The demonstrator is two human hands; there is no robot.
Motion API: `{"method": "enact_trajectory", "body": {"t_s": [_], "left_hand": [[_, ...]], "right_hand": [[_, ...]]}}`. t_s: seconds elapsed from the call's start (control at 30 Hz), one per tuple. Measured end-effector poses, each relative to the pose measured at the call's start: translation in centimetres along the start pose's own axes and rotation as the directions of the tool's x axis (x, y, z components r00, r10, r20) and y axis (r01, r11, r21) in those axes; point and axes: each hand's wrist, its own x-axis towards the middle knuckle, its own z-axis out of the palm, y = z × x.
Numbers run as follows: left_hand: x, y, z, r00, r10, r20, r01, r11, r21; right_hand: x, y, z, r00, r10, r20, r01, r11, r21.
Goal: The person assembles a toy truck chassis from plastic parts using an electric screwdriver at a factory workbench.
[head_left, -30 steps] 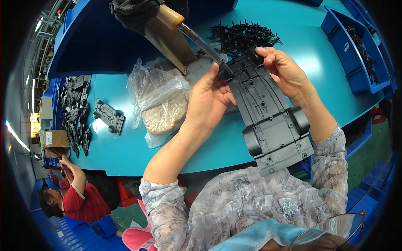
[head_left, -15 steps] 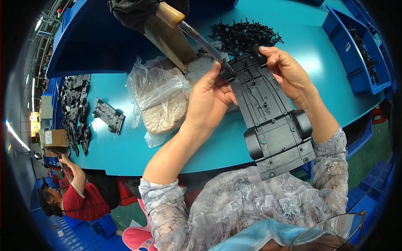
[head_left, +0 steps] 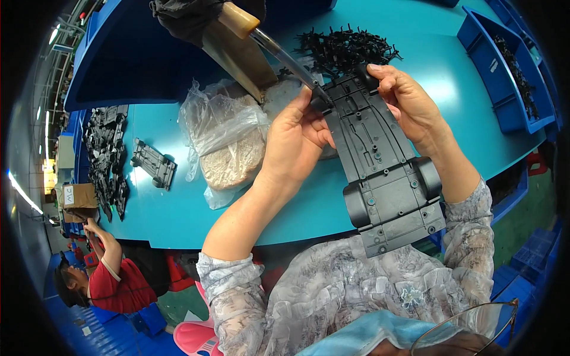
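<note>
Between my two hands is a black plastic toy car chassis (head_left: pixel 380 169), tilted, its wide wheel-arch end toward my body. My left hand (head_left: pixel 297 139) grips its far left corner, thumb on top by the wheel arch. The far right corner is pinched by my right hand (head_left: pixel 407 101), thumb and fingers around the arch. The metal shaft of a screwdriver (head_left: pixel 285 56) with a yellowish grip meets the chassis near its far left corner, beside my left thumb. Just beyond the chassis lies a heap of small black plastic parts (head_left: pixel 347 50).
Left of my forearm sits a plastic-wrapped package (head_left: pixel 231 154). Another chassis (head_left: pixel 153 164) and a pile of black chassis (head_left: pixel 107 160) lie farther left on the teal table (head_left: pixel 178 228). A blue bin (head_left: pixel 496 71) stands right. A person in red (head_left: pixel 122 279) works at the left.
The near end of the chassis has shifted very slightly to the left. Both hands keep the same hold on it.
</note>
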Motion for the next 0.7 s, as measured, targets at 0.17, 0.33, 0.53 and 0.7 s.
{"method": "enact_trajectory", "body": {"t_s": [0.17,0.33,0.53,0.7], "left_hand": [[-0.01,0.01,-0.04,1.0,0.011,0.002,-0.011,1.0,0.005],[0.04,0.01,-0.17,1.0,0.006,0.007,-0.006,0.999,-0.034],[0.04,-0.02,-0.2,0.999,0.013,0.048,-0.01,0.998,-0.055],[-0.07,0.09,0.06,0.999,0.008,0.031,-0.008,1.0,-0.02]], "right_hand": [[-0.07,0.04,0.27,1.0,0.003,-0.015,-0.003,1.0,-0.012],[-0.2,0.06,0.33,0.999,0.006,-0.032,-0.007,1.0,-0.026],[-0.26,0.08,0.27,1.0,-0.014,-0.024,0.013,0.998,-0.055],[-0.3,0.23,0.39,0.999,-0.025,-0.039,0.024,0.999,-0.039]]}}
